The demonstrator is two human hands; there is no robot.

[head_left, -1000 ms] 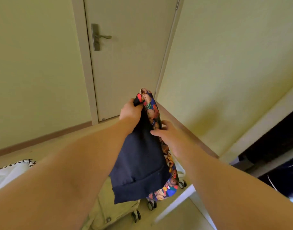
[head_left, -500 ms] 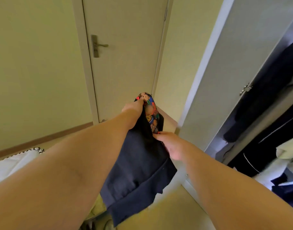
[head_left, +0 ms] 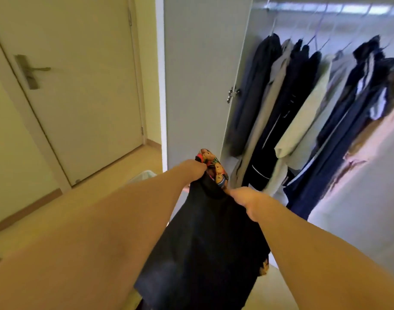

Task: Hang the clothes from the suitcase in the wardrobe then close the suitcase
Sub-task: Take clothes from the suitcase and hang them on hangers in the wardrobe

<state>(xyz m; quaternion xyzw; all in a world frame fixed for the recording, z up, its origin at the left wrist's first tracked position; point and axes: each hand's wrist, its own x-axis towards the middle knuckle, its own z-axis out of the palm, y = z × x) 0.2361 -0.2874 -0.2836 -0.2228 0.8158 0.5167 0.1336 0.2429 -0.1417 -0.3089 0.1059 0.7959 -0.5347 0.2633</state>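
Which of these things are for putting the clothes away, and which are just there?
For the job:
dark garment and patterned cloth, gripped by the left hand and right hand
open wardrobe
hanging rail

Just there:
room door
door handle
clothes already hanging

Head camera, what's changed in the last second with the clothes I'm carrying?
The view swung right from the room door to the open wardrobe, whose hanging clothes now show; the suitcase has left the view. Nothing was let go: the left hand still grips the tops of the dark garment and patterned garment, the right hand still holds the dark one's edge.
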